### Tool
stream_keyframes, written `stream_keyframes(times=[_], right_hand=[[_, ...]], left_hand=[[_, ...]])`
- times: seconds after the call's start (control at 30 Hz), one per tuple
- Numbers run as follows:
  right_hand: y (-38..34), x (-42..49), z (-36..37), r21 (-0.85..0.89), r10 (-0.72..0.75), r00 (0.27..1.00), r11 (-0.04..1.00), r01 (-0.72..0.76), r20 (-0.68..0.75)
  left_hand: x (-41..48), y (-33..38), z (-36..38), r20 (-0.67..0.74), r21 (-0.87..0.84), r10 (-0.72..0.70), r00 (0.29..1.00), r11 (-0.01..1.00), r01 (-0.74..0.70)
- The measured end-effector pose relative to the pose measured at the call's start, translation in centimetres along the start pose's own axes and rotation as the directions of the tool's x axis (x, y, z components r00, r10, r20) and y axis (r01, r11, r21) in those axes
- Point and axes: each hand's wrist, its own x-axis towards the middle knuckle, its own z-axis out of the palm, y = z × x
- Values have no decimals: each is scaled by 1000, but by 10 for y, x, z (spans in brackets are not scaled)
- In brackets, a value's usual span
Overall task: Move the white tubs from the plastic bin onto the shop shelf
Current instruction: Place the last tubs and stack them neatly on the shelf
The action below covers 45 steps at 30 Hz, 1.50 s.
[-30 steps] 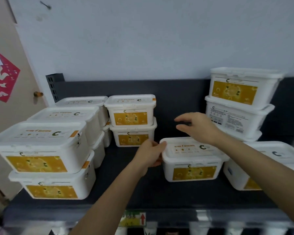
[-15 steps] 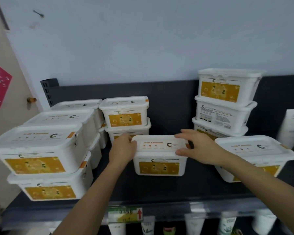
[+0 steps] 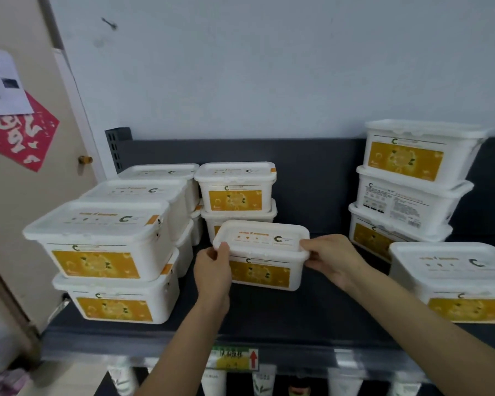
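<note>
Door at far left, cut off by the frame edge; on it a white sheet overlaps a red paper cut-out, print unreadable. On the dark shelf, the left block of white tubs is three columns deep and two layers high: count 6, the lower rear ones seen only as slivers. Middle stack: 2, the lower one partly hidden. In front of it is the held tub: left hand grips its left lid corner, thumb on top, fingers hidden; right hand pinches the right rim. Cannot tell if its base touches the shelf. Right stack: 3. Front-right tub: 1, clipped at the frame edge. Total 13. Below the shelf lip are a price tag, blurred, and tubes, tops only.
</note>
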Motion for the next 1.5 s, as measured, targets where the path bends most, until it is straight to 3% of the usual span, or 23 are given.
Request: stream_keyframes(times=[0.2,0.5,0.57,0.67,0.87,0.97,1.07,1.17,1.27,1.37,1.5], right_hand=[[9,22,42,26,-5,1000,1000,6,-23],[0,24,44,-10,-12,999,1000,12,48],[-1,15,37,-77,-28,995,996,36,100],[-7,-3,17,-286,-171,981,939,192,94],[-24,-47,-52,-668,-558,829,608,429,25],[-30,-65,-97,-767,-694,715,504,398,-85],[-32,-77,-146,-860,-756,624,440,258,-200],[-27,-78,-188,-851,-681,646,517,90,-346],[-12,-68,-220,-709,-472,726,704,-31,-500],[0,-61,-234,-452,-291,750,892,-11,-594],[4,-67,-223,-319,-219,784,947,29,-581]], left_hand=[[-1,3,11,-112,-168,-207,972,968,187],[9,1,7,-64,-244,-257,964,941,235],[3,-1,8,-35,-313,-243,969,924,221],[-18,3,22,62,-334,-183,981,922,193],[-62,13,75,356,-192,-127,926,960,205],[-80,9,106,497,-44,-121,859,985,165],[-105,5,134,649,118,-101,754,993,31],[-128,3,156,739,180,-63,670,978,-106],[-142,1,170,781,171,-35,623,972,-160],[-147,3,171,768,172,33,639,951,-255],[-139,5,155,719,175,84,690,939,-296]])
